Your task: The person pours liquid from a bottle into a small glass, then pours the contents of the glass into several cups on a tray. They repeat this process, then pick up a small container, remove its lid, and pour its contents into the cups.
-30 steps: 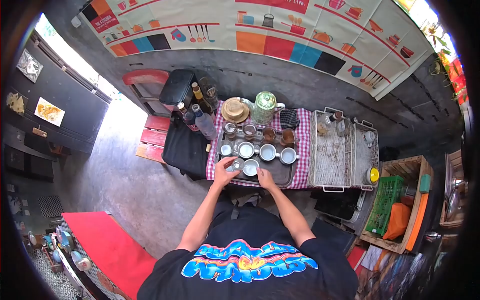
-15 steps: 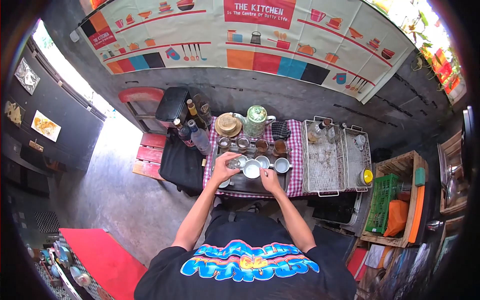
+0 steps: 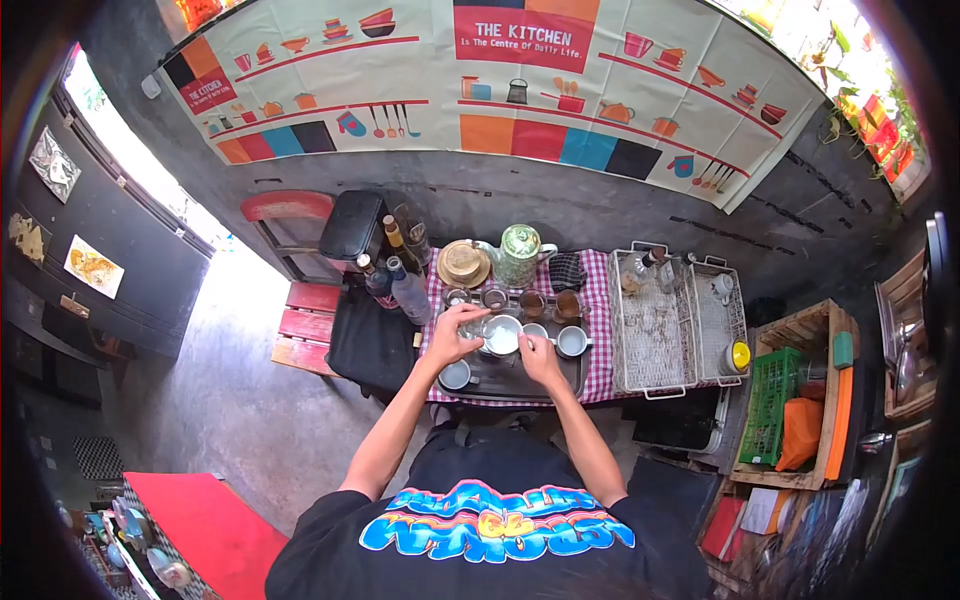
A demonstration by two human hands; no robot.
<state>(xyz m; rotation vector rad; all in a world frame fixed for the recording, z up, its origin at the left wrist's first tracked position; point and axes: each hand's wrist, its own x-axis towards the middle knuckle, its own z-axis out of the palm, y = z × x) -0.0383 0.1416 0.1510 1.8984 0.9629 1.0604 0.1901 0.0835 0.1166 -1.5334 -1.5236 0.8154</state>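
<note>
In the head view, the white cup (image 3: 501,335) is at the picture's centre, over the dark tray (image 3: 520,382), its round mouth facing the camera. It lies upper left of the right hand (image 3: 539,358), the nearer, whose fingers are pinched together at its right edge. The left hand (image 3: 455,338) curves left of it; whether it grips anything is unclear. Compared with half a second ago, the lower-left cup (image 3: 455,375) shows more fully.

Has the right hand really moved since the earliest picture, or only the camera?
Yes: against the green pot, the right hand has moved toward it, farther in from the near edge of the tray.
</note>
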